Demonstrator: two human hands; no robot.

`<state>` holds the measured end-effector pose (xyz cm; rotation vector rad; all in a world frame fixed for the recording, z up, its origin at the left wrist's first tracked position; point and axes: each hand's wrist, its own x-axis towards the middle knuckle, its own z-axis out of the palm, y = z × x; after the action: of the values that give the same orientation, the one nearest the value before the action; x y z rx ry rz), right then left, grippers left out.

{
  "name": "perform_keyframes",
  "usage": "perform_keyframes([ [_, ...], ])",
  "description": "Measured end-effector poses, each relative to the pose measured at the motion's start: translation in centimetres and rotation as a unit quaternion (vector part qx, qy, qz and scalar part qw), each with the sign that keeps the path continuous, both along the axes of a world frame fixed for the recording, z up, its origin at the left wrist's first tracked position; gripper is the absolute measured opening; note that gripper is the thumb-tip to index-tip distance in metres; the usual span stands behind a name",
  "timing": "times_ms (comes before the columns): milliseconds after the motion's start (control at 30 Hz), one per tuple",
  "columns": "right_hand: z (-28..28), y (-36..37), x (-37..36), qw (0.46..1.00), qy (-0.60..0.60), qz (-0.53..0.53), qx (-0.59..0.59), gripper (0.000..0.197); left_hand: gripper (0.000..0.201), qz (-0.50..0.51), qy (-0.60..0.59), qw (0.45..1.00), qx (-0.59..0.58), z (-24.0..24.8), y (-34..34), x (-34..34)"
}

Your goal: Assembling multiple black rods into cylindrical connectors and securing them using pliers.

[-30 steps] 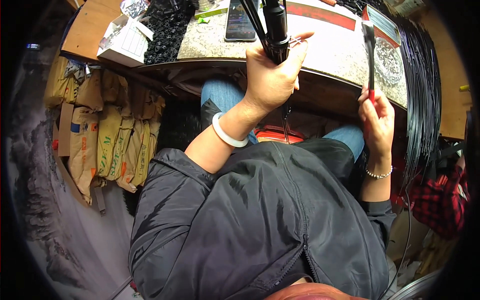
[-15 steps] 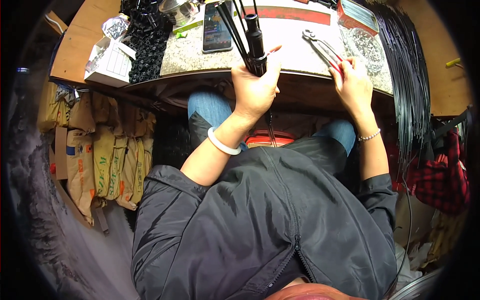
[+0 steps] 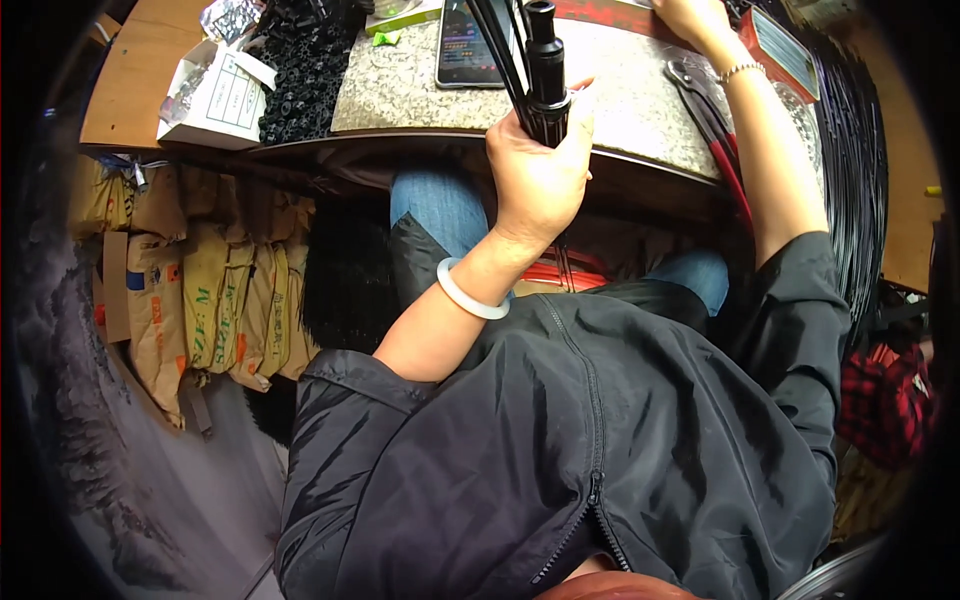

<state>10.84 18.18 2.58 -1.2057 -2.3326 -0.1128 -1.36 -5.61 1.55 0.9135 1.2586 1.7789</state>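
Sacks (image 3: 215,300) stand below the speckled tabletop (image 3: 620,110) bearing red-handled pliers (image 3: 725,165), the left hand (image 3: 538,180) clasps a black tube (image 3: 546,70), and the right hand's (image 3: 692,16) grip cannot be told.

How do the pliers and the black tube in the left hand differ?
The pliers have red handles; the tube looks black. The pliers lie unheld, partly on the slab; the left hand grips the tube. The pliers fork into two handles; the tube is one stepped shaft. Both show dark surfaces.
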Motion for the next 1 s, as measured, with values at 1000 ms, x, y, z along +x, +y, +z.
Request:
perform_keyframes([
  [1000,3.2,-26.6,6.9,0.922,0.287,0.120,-0.230,0.018,0.015,0.006,0.050,0.998,0.034,-0.5,-0.3,0.9],
])
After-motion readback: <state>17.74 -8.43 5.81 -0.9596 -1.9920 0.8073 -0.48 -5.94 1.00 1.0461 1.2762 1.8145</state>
